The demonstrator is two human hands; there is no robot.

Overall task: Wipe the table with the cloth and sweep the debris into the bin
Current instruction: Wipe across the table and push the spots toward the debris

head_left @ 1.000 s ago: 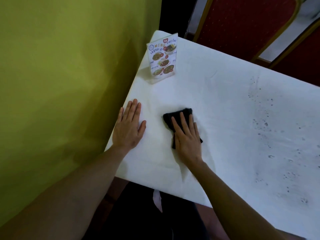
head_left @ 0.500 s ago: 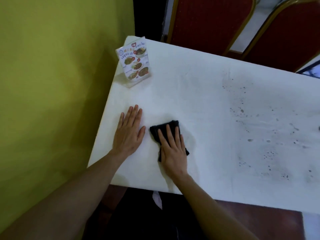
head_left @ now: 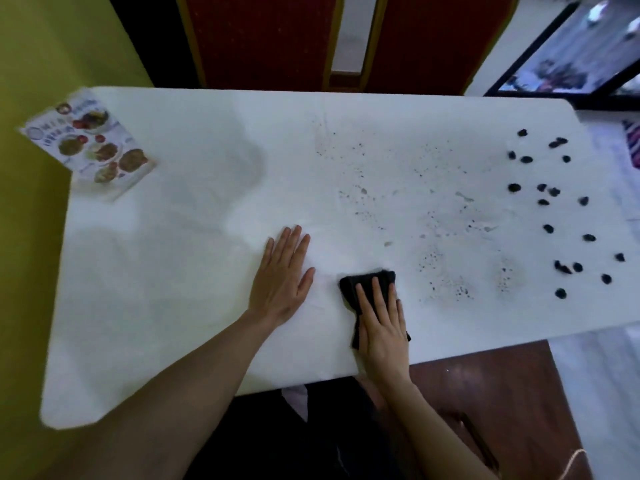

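A white table (head_left: 166,271) fills the view. My right hand (head_left: 382,323) presses flat on a dark cloth (head_left: 360,284) near the table's front edge, fingers spread over it. My left hand (head_left: 282,277) lies flat and open on the bare tabletop just left of the cloth. Fine dark specks and wet drops (head_left: 433,244) are scattered to the right of the cloth. Farther right lie several black lumps of debris (head_left: 554,192). No bin is in view.
A standing menu card (head_left: 90,143) is at the table's back left corner, by a yellow-green wall (head_left: 31,81). Two red chairs (head_left: 270,39) stand behind the table. A brown floor (head_left: 485,393) shows below the front edge.
The view has swung right, and both hands now lie further right along the table with the cloth. The black lumps at the right end have come into view.
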